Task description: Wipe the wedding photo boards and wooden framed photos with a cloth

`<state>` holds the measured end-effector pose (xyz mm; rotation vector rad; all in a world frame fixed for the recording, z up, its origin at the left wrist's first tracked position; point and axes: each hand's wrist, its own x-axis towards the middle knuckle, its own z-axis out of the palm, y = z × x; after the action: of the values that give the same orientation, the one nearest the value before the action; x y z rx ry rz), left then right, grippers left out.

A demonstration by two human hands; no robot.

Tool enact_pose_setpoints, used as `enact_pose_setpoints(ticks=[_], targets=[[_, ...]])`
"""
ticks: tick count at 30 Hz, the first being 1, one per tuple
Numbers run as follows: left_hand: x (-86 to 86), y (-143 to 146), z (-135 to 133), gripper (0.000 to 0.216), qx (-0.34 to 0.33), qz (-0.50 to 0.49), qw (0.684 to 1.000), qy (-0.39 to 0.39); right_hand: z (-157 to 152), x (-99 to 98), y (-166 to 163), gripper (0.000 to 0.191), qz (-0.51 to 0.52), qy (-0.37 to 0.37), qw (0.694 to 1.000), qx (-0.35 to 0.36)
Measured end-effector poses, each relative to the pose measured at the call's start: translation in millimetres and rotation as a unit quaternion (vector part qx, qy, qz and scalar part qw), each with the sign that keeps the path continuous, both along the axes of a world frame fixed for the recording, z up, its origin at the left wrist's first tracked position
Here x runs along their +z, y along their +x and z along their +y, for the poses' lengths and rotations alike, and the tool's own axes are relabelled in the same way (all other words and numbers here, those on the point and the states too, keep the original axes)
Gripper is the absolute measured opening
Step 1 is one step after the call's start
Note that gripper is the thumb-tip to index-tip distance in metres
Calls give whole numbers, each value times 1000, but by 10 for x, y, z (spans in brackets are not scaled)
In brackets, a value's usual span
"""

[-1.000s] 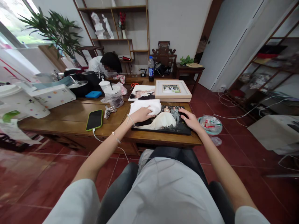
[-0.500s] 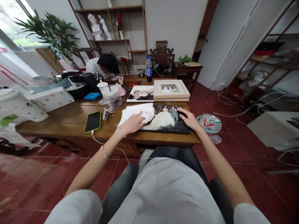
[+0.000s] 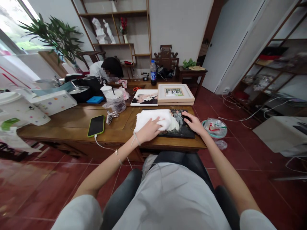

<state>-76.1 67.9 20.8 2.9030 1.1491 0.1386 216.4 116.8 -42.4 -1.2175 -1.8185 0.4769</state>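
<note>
A dark wedding photo panel [image 3: 184, 130] lies flat at the table's front edge, showing a couple in a white gown and a grey suit. My left hand [image 3: 149, 130] presses on a bunched white towel [image 3: 153, 116], fingers curled into its folds. That towel covers the left and middle of the panel, hiding much of the gown. On the panel's right edge rests my right hand [image 3: 193, 123], its fingers spread and holding nothing. Just behind the panel are a white-edged photo print [image 3: 145, 97] and a pale wooden picture frame [image 3: 176, 92].
Left on the wooden table [image 3: 120, 132] are a charging phone [image 3: 96, 126], a crumpled silver wrapper [image 3: 111, 117], and a bagged drink cup [image 3: 115, 99]. A bottle [image 3: 153, 73] and red scissors [image 3: 137, 89] stand farther back. Another person [image 3: 111, 68] leans low behind the table.
My left hand has slid the towel to the right across the panel, covering more of the gown. My right hand stays at the panel's right edge.
</note>
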Motion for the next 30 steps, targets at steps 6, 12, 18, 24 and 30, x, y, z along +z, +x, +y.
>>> enact_pose_setpoints(ticks=[6, 12, 18, 24, 30], targets=[[-116, 44, 716, 40, 91, -25, 994, 55, -15, 12, -4, 38, -2, -1, 1000, 2], [-154, -41, 631, 37, 99, -11, 993, 56, -14, 8, -2, 38, -3, 0, 1000, 2], [-50, 38, -209, 33, 28, 3, 999, 29, -5, 2, -1, 38, -10, 8, 1000, 4], [-3, 132, -833, 32, -78, 12, 997, 11, 9, -9, 5, 38, -11, 10, 1000, 3], [-6, 179, -487, 34, -71, 6, 997, 6, 12, -20, 12, 39, -13, 12, 1000, 5]])
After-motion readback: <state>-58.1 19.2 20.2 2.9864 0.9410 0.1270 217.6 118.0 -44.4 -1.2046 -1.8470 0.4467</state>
